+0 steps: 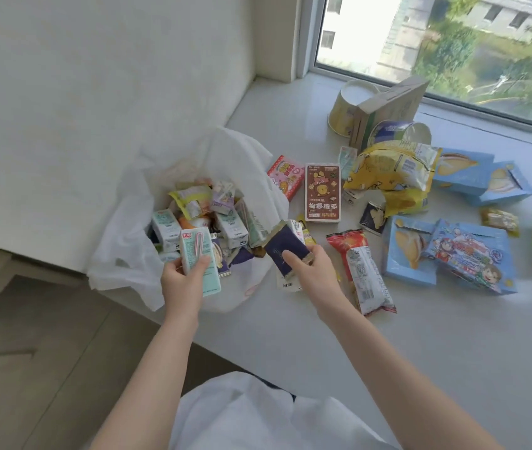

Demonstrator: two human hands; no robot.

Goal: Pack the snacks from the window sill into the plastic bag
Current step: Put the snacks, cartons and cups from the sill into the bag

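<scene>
- White plastic bag (134,241) sits open at the window sill (290,345) edge, partly filled with cartons and packets.
- Left hand (181,280) grips a mint-green drink carton (198,259) over the bag's mouth.
- Right hand (310,271) clamps a dark purple packet (285,246) just beside the bag.
- Remaining snacks: brown box (322,193), yellow pouch (391,168), blue boxes (409,248) on sill, right of bag.

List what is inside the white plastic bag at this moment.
The white plastic bag holds several pale green drink cartons, a yellow-green pouch and small purple wrappers, piled together. Anything deeper is covered by this top layer and the bag's folds.
</scene>
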